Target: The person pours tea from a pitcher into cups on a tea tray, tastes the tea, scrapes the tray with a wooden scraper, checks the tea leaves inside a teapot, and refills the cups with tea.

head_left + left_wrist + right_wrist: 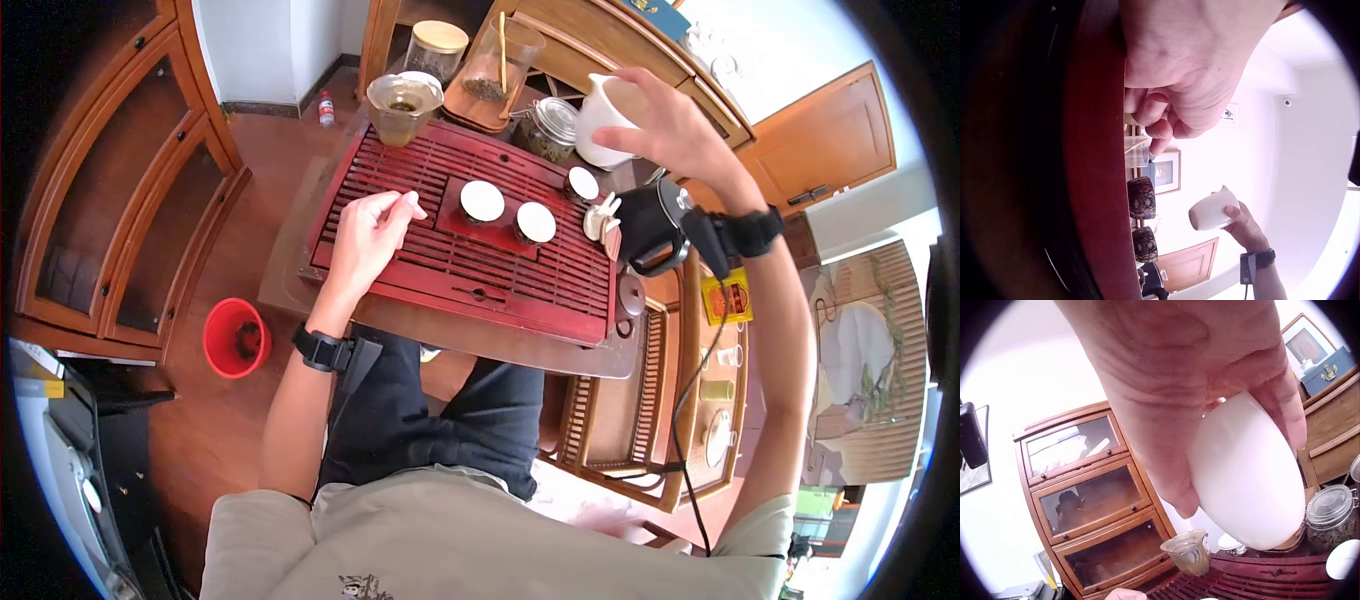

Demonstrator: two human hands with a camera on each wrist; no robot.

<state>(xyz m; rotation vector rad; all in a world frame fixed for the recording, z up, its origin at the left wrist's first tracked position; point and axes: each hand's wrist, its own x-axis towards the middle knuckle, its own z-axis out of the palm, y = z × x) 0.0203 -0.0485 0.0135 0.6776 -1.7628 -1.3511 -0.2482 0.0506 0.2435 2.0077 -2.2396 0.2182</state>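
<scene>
My right hand (685,130) grips a white pitcher (605,120) with thumb and fingers round its sides. The left wrist view shows this pitcher (1213,210) raised and tilted, spout up; its smooth white body fills the middle of the right wrist view. Over the near left part of the red slatted tea tray (400,275), my left hand (370,235) lies loosely curled, holding nothing. Three small cups, white inside, stand on the tray: one cup (482,200) nearest the left hand, another cup (535,223) beside it, a third cup (582,184) farther right.
A glass vessel (404,108) stands on the tray's far left corner. Behind are a lidded jar (548,130) and a wooden-lidded canister (437,48). A black kettle (648,215) and small brown teapot (629,298) flank the right edge. A red bin (237,338) sits on the floor.
</scene>
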